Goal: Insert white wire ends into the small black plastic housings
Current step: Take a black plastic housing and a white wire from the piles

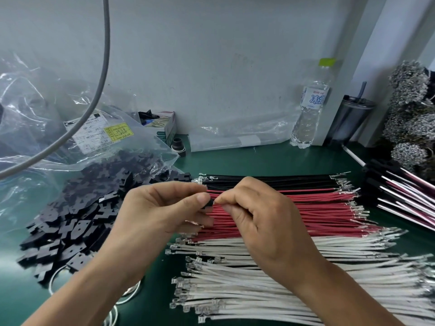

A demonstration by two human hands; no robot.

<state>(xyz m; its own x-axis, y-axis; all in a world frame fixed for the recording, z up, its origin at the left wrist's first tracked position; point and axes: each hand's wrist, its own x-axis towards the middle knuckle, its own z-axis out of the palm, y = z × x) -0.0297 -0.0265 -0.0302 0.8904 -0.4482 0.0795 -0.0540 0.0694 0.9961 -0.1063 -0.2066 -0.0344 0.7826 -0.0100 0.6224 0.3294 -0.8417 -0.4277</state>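
Housing point(209, 203) pinched in L hand point(162, 208) thumb+fingers, ctr frame. R hand point(256, 220) fingertips pinched at its 3 o'clock side; wire hidden. White wires point(270, 290) at 5 o'clock.

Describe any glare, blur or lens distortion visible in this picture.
Head view: glare streaks the crinkled clear plastic bag; the wide lens bows the grey cable; the small black plastic housing between the hands is soft; the clear water bottle label is unreadable.

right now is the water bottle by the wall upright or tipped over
Upright. The water bottle stands on its base on the green table by the wall, its green cap on top.
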